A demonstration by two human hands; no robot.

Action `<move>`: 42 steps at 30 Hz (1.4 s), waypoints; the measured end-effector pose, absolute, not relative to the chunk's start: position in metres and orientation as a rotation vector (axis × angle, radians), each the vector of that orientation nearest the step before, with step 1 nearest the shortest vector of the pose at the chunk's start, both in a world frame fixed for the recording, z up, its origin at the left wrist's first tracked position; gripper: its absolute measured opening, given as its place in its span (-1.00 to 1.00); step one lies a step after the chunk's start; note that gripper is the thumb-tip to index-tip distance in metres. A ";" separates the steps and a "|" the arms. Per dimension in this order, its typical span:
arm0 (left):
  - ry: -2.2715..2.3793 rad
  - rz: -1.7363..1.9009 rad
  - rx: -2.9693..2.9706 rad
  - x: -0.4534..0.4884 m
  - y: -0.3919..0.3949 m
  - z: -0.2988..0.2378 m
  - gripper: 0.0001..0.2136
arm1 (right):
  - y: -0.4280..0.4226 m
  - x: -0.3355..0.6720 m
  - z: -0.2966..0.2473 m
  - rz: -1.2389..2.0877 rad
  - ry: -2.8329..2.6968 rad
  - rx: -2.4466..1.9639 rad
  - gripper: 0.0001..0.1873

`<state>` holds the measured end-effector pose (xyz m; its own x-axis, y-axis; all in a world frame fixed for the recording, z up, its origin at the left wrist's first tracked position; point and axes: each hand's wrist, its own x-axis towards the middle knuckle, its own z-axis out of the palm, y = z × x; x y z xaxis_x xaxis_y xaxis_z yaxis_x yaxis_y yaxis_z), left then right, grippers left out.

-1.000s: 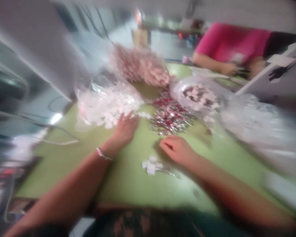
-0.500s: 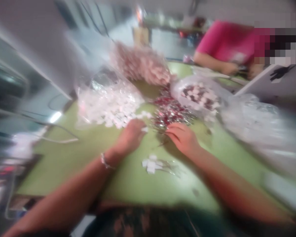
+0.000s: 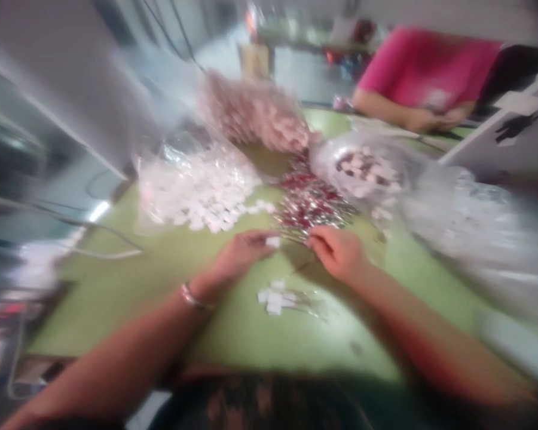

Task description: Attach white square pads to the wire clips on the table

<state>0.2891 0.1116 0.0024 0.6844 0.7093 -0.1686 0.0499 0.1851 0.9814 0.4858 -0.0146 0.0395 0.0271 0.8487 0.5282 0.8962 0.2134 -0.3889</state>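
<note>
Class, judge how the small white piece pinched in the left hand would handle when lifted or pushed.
The small white piece probably weighs little: the left hand lifts it by the fingers alone. It looks flat, so likelier to slide than roll. Blur hides its stiffness.

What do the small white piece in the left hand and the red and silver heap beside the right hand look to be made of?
Small white piece, pinched by the left hand: matte, flat, squarish, so probably paper or card, though blur leaves it open. Red and silver heap by the right hand: glinting highlights suggest metal or foil; the blur hides more.
</note>
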 end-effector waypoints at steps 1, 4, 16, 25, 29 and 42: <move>0.698 0.523 1.319 0.289 0.111 0.003 -0.63 | -0.015 0.483 0.037 -0.099 -1.907 -1.602 -0.83; 0.672 0.490 1.309 0.289 0.111 0.003 -0.66 | -0.015 0.474 0.032 -0.076 -1.992 -1.625 -0.79; 0.630 0.304 1.291 0.284 0.114 0.003 -0.67 | -0.018 0.473 0.032 -0.069 -1.927 -1.660 -0.79; 0.572 0.317 1.104 0.287 0.108 0.016 -0.69 | -0.020 0.474 0.031 -0.218 -1.966 -1.590 -0.82; 0.585 0.274 1.116 0.286 0.110 0.015 -0.65 | -0.021 0.474 0.032 -0.360 -2.052 -1.613 -0.79; 0.619 0.182 1.525 0.287 0.104 0.007 -0.64 | -0.025 0.457 0.031 -0.189 -2.208 -1.704 -0.71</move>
<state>0.2867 0.1043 0.0072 0.8353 0.4831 -0.2623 0.2635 0.0669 0.9623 0.4569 -0.0247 0.0314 -0.2196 0.9115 0.3478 0.9574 0.2698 -0.1027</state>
